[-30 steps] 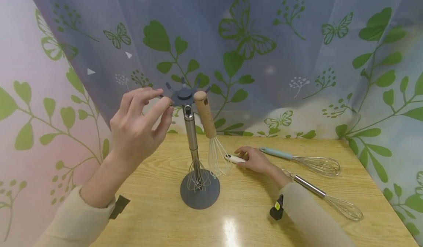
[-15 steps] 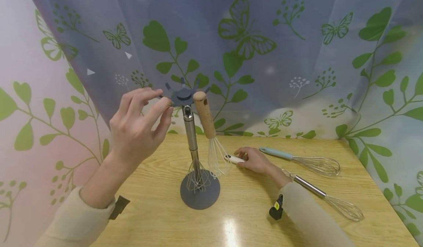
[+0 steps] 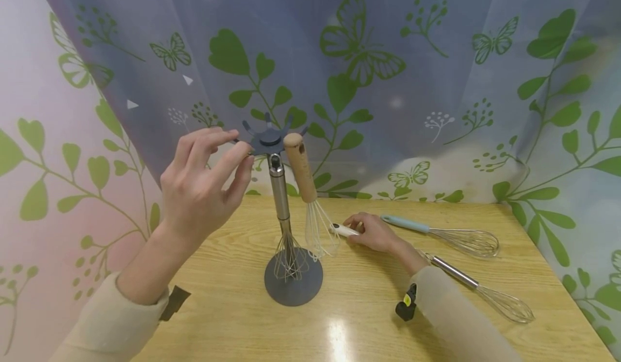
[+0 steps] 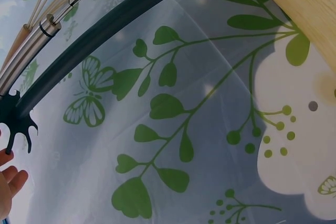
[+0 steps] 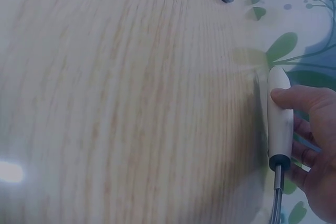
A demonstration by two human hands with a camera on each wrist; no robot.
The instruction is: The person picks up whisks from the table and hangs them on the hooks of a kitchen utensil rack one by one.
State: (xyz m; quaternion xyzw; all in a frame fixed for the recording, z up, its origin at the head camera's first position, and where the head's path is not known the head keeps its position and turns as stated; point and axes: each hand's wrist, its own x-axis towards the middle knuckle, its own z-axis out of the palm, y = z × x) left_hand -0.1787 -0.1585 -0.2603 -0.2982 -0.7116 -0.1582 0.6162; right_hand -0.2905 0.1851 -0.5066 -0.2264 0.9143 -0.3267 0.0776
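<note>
The left hand (image 3: 204, 181) pinches the dark rack (image 3: 269, 137) up top, probably steadying it. Between the right hand's (image 3: 375, 234) thumb and fingers sits the white-handled whisk (image 5: 280, 124), gripped there for control, I'd guess.

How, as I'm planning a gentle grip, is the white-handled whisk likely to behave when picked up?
The white-handled whisk will probably feel stiff along its thick, straight handle. Its smooth-looking surface might slip a little in the right hand. The thin wires beyond the dark collar may flex if pressed.
</note>
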